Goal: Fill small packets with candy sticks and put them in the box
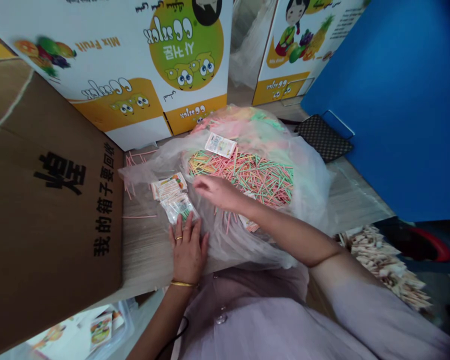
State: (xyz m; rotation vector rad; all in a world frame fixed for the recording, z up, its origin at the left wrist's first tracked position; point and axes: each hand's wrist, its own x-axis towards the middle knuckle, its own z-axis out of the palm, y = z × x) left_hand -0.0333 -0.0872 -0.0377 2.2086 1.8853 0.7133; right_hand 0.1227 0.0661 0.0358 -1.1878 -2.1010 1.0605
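Clear packet [177, 205], green sticks [186, 213] inside; left hand [188, 254] spread atop; right hand [216, 192]: grip unclear.

The tabletop [138, 250] looks like matt, grained wood. On it, the wide bag [311, 165] is thin, filmy plastic, crinkled and cloudy; the slender sticks [262, 175] in it look matt. The packet [175, 207] at near left is clear, glossy film. The left box [60, 215] is matt brown cardboard, the far carton [123, 65] smooth printed card. The right-hand panel [393, 110] looks smooth, like plastic. The bangle [183, 284] is shiny gold-coloured metal; the shirt [255, 325] is soft cloth.
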